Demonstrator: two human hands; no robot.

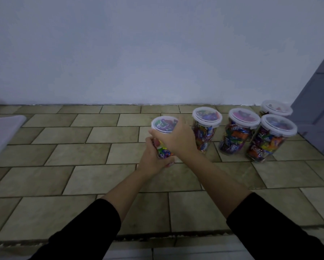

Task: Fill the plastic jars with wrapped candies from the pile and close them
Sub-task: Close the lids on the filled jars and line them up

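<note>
Right hand (176, 140) masks jar (164, 125) side, white object (1, 134) cropped

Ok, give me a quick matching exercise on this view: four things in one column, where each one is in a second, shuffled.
Column one:
1 left hand
2 right hand
3 white sheet
4 rearmost jar

Column two:
a at the picture's left edge
b gripping the held jar just under its lid
c partly hidden behind another jar, far right
d gripping the held jar low on its body

Pairs: 1-d, 2-b, 3-a, 4-c.
</note>
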